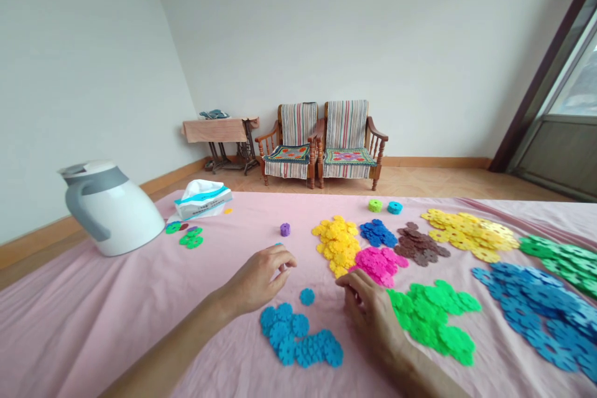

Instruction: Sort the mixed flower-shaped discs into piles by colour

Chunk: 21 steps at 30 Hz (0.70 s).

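My left hand (263, 277) hovers over the cloth, fingers loosely bent, with a gap between thumb and fingertips and nothing seen in it. Just behind its knuckles, a sliver of a blue piece (278, 244) shows. My right hand (370, 308) has half-curled fingers, thumb apart, between the pink notched discs (379, 266) and the bright green ones (433, 317); I see nothing in its grasp. Between and below the hands lie one loose light-blue disc (306, 296) and a spread of light-blue notched discs (284, 333). A small purple stack (285, 229) stands beyond my left hand.
Yellow (338, 245), dark blue (377, 233), brown (422, 244) and large blue discs (545, 311) lie in piles. Lime (374, 205) and turquoise stacks (394, 208) stand behind. A white jug (116, 211) and a tissue pack (203, 199) are left on the pink cloth (186, 298).
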Motion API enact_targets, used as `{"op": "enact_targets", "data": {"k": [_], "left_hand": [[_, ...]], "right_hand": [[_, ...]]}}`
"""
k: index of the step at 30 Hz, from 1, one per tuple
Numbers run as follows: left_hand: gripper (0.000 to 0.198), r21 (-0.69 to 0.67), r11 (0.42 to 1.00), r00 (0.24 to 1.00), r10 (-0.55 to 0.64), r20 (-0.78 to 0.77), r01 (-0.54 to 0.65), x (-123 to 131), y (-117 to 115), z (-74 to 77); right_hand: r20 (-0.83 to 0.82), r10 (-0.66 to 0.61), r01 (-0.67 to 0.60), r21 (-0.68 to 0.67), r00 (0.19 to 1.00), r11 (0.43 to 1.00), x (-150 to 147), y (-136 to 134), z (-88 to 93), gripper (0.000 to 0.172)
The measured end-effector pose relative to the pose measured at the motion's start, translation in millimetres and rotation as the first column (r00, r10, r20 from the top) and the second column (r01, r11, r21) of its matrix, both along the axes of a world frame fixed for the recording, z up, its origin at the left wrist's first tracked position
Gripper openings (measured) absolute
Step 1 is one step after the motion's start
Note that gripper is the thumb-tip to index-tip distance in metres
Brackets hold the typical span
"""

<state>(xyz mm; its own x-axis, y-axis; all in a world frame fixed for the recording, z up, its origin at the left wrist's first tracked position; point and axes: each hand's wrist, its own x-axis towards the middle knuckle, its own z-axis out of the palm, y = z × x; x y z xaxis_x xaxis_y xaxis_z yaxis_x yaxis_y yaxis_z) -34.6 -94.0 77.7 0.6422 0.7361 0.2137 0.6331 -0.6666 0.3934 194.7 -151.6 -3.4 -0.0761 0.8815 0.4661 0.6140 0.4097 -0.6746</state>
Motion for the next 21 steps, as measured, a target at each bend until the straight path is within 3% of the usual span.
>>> {"op": "enact_targets", "data": {"k": [9, 14, 21], "left_hand": [[0.026, -0.209, 0.974, 0.996, 0.082, -0.025, -0.085, -34, -39, -19.4], [0.025, -0.263, 0.963, 0.997, 0.072, 0.022, -0.063, -25, -52, -30.6], [0.029, -0.266, 0.964, 0.995, 0.041, 0.091, -0.015, 4, -53, -40.5]], "right_hand": [[0.077, -0.007, 0.001, 0.069, 0.997, 0.998, 0, 1, 0.5, 0.023], [0.093, -0.029, 0.020, 0.096, 0.995, 0.995, 1, 2, -2.0, 0.025], [0.201, -0.047, 0.022, 0.126, 0.978, 0.992, -3, -2, -0.3, 0.026]]}}
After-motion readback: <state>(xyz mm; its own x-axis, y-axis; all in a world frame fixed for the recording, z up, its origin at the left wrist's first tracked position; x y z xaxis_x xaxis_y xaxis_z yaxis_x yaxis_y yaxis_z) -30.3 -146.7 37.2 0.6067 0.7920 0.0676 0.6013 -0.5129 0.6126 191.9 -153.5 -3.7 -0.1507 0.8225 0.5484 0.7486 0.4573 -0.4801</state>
